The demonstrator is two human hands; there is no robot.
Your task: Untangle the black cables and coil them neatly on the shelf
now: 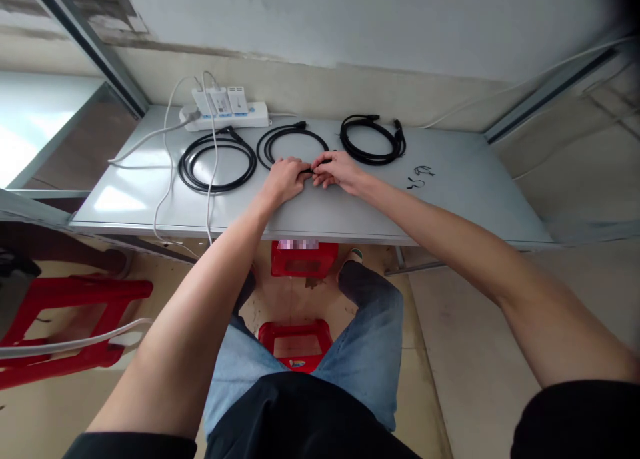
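Note:
Three coiled black cables lie along the grey table. The middle cable (274, 133) is the one at my hands. My left hand (289, 179) rests at its near side, fingers closed on the coil. My right hand (336, 171) pinches the same coil just to the right, thumb and fingertips together; whether a tie is between them is too small to tell. On the left lies another coiled cable (186, 172), and at the back right a third coiled cable (370, 159). Short black ties (423, 171) lie loose to the right of my right hand.
A white power strip (255, 117) with several plugged-in adapters stands at the table's back left. White cords (170, 172) hang from it over the front edge. Red stools (305, 259) are under the table, and another red stool (100, 292) stands at the left. A wall runs behind.

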